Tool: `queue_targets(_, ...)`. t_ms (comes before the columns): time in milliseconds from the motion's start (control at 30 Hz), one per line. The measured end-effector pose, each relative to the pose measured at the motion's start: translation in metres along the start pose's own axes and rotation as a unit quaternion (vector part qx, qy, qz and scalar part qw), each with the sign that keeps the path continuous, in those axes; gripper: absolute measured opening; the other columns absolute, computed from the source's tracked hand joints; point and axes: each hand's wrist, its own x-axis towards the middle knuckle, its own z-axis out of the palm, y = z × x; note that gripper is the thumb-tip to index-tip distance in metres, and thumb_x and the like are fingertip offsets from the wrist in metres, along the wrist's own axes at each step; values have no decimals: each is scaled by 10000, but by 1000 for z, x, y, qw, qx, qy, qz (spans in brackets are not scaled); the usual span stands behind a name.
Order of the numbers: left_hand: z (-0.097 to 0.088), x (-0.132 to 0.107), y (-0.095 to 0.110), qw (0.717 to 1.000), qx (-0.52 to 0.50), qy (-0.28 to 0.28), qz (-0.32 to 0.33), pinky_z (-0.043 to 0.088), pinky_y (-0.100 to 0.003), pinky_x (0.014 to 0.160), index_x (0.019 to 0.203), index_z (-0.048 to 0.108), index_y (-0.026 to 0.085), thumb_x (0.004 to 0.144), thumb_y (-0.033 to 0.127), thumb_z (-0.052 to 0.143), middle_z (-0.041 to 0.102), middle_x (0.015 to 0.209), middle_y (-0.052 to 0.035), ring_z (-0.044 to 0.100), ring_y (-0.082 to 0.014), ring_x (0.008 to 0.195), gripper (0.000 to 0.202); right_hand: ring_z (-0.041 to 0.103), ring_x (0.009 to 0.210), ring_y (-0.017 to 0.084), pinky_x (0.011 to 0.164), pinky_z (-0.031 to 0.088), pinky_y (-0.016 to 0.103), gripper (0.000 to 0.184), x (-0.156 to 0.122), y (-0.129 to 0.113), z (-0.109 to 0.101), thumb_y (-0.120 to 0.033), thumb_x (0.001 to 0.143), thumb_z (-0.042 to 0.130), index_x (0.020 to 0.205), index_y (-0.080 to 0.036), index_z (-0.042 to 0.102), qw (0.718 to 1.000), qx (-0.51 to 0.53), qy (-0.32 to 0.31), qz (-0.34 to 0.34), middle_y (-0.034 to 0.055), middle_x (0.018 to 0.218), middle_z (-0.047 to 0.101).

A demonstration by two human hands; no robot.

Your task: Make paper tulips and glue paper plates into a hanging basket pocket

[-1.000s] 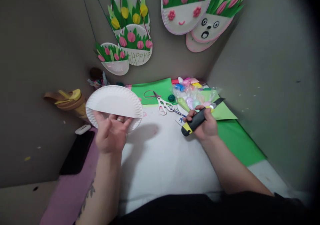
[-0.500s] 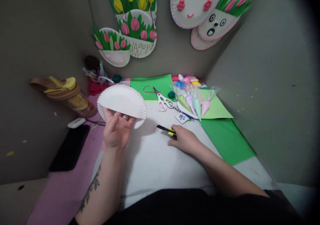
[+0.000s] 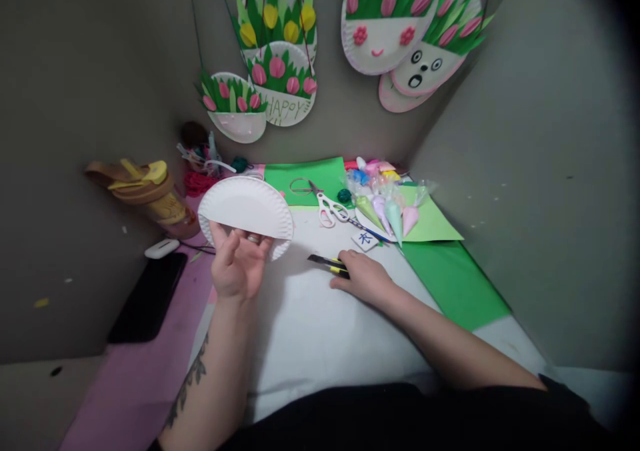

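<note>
My left hand (image 3: pixel 239 264) holds up a white paper plate pocket (image 3: pixel 245 201), a half plate lying over a whole one. Its fingertips are tucked into the slit between the two layers, with the thumb in front. Low over the white table surface (image 3: pixel 310 331), my right hand (image 3: pixel 367 279) grips a black and yellow box cutter (image 3: pixel 327 263). The dark tip of the cutter points left, toward the plate but apart from it. White-handled scissors (image 3: pixel 331 211) lie farther back, between the two hands.
Piping bags of coloured clay (image 3: pixel 393 217) lie at the back right, beside green sheets (image 3: pixel 450 284). A tumbler (image 3: pixel 167 201), a white case (image 3: pixel 161 248) and a black phone (image 3: pixel 147 297) stand or lie at left. Tulip plate crafts (image 3: pixel 283 84) hang on the back wall.
The view has shifted slightly, so the wall crafts sit lower in it. Both hands keep their holds on the plate and the box cutter, nearly still.
</note>
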Motion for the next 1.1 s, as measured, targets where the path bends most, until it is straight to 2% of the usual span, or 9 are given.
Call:
queue_targets(133,-6,2,3,1000,-7,10,5,481,-406,915,1203,517,487,784,250,598,599,1261,38,575,-203,1125,488,616,895,257,636,367,288,403,5,0,-1,-514,737,708,950,-211,550,999,-7,-28,-16,74,968,649)
queue_targets(333,-6,4,4,999,-36,21,-3,477,-429,923,1213,532,464,770,237,617,593,1288,17,571,-222,1132,505,618,921,260,658,384,287,411,32,-18,-3,-587,833,563,968,-200,571,998,-15,54,41,95,987,668)
queue_targets(400,-7,4,2,999,-45,27,-11,473,-440,931,1202,543,459,763,235,624,596,1289,16,568,-226,1133,500,628,865,232,628,376,267,363,34,-9,-11,-533,836,580,975,-198,570,998,40,31,47,75,969,682)
queue_targets(467,-7,3,2,998,-56,30,-21,463,-454,946,1167,570,445,760,241,626,599,1285,17,564,-230,1141,458,628,833,218,617,375,255,364,29,3,-18,-485,774,660,978,-196,575,997,73,-19,5,62,962,688)
queue_targets(567,-6,2,5,997,-71,25,-37,445,-464,968,1121,604,412,767,266,625,603,1279,4,551,-240,1170,384,634,845,250,607,377,263,480,18,11,-18,-500,628,773,960,-204,593,995,27,-92,-29,70,961,690)
queue_targets(733,1,-1,8,997,-76,13,-25,447,-445,961,1092,624,391,760,273,624,602,1285,7,538,-245,1186,352,636,926,277,651,413,293,503,41,-15,-5,-620,732,656,999,-204,565,999,-13,6,51,112,1028,675)
queue_targets(833,-1,-1,6,997,-75,14,-22,453,-420,955,1049,642,355,755,264,620,612,1270,-1,533,-240,1193,308,628,939,262,678,415,290,403,62,-25,-10,-544,825,596,1027,-199,546,995,7,68,67,117,1049,663)
queue_targets(1000,-6,0,5,993,-109,32,-41,430,-392,991,1022,652,269,796,310,578,637,1224,-45,545,-211,1169,241,613,803,216,649,405,269,292,62,-7,-21,-451,841,577,952,-182,551,988,120,82,46,74,910,662)
queue_targets(1100,-4,0,2,991,-120,31,-51,413,-390,1011,980,653,245,794,293,584,646,1200,-48,545,-199,1159,204,606,880,229,732,435,290,339,62,4,-12,-357,757,669,1004,-157,552,988,139,64,23,94,994,635)
